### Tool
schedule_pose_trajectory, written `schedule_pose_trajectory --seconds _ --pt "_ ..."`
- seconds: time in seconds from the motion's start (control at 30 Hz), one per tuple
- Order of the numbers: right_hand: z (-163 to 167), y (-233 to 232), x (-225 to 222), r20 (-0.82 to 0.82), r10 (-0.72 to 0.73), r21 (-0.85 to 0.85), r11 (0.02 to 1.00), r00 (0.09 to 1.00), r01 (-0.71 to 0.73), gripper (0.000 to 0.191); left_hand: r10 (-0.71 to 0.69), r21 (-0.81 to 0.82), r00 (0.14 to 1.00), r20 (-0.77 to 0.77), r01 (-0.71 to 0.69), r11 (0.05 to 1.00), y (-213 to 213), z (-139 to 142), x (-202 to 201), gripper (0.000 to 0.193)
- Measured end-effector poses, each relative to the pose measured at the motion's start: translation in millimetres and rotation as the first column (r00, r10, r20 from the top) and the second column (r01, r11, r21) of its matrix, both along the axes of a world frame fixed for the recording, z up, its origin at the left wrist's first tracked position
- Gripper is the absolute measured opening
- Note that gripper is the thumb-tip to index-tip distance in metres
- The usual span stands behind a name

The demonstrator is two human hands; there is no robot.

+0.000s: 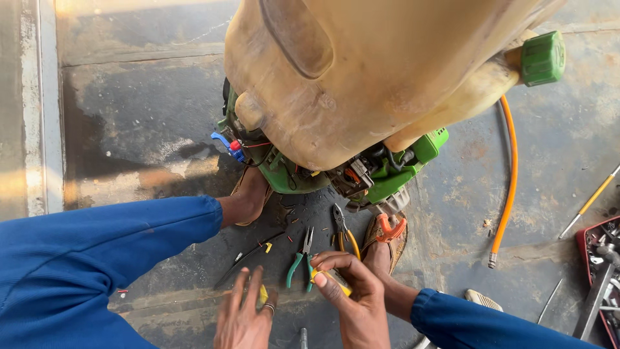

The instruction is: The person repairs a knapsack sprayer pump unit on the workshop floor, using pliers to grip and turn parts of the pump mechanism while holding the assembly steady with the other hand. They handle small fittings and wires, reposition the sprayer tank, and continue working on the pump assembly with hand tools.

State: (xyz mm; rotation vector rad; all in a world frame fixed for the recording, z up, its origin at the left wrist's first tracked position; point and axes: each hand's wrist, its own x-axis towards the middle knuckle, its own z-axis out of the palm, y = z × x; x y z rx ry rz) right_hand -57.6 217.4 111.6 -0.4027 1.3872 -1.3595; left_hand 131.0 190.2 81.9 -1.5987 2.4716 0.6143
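Yellow plastic, a small piece (337, 280), sits pinched between the thumb and fingertips of the right hand (352, 294); this grip is clenched around it, low in the view, just above the concrete floor (129, 129). The left hand (244, 317) is beside it, fingers spread and loose, a ring on one finger; a second small yellow bit (263, 294) shows against its fingers, though I cannot tell whether it is gripped or only touched. Both forearms are in smooth blue sleeves (77, 258).

Just beyond the fingertips lie green-handled pliers (301, 258), jaws pointing away from the person, and next to them, to the right, yellow-handled pliers (343, 232), both flat on the floor. Short wire offcuts are scattered near them. A thin dark rod (248, 255) lies at a slant to the left.

Two feet flank the tools: the right foot in a worn sandal with an orange strap (387, 231), the left foot (248, 197) partly under the machine.

Above stands a large, rounded, stained cream plastic tank (361, 71) with a ribbed green cap (542, 58), mounted on a green engine base (387, 178). An orange hose (510, 181) curves down its right side. At far right, a yellow-shafted screwdriver (591, 201) and a red tray of metal parts (604, 271).
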Motion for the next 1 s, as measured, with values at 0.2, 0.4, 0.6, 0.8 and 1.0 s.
schedule_pose_trajectory --seconds 0.2,0.4,0.6,0.8,1.0 --pt "3.2 -0.8 6.5 0.064 0.061 -0.016 0.998 0.996 -0.060 0.020 0.498 0.463 0.696 -0.517 -0.262 0.847 -12.5 45.0 -12.4 0.056" --pt "4.0 -1.2 6.5 0.141 0.140 -0.028 0.990 0.980 -0.137 0.030 0.530 0.497 0.573 -0.624 -0.232 0.836 -33.5 72.9 -18.8 0.022" --pt "3.8 -2.7 3.6 0.108 0.214 -0.058 0.976 0.971 -0.209 0.032 0.486 0.462 0.540 -0.687 -0.191 0.866 -31.7 68.1 -17.1 0.014" --pt "5.0 -3.3 2.3 0.061 0.261 -0.095 0.962 0.963 -0.255 0.031 0.614 0.582 0.514 -0.599 -0.247 0.775 -38.1 68.7 -18.0 0.012" --pt "2.4 -3.5 6.2 -0.029 0.287 -0.087 0.954 0.958 -0.288 0.032 0.717 0.686 0.453 -0.531 -0.267 0.677 -35.2 54.2 -14.7 0.021"
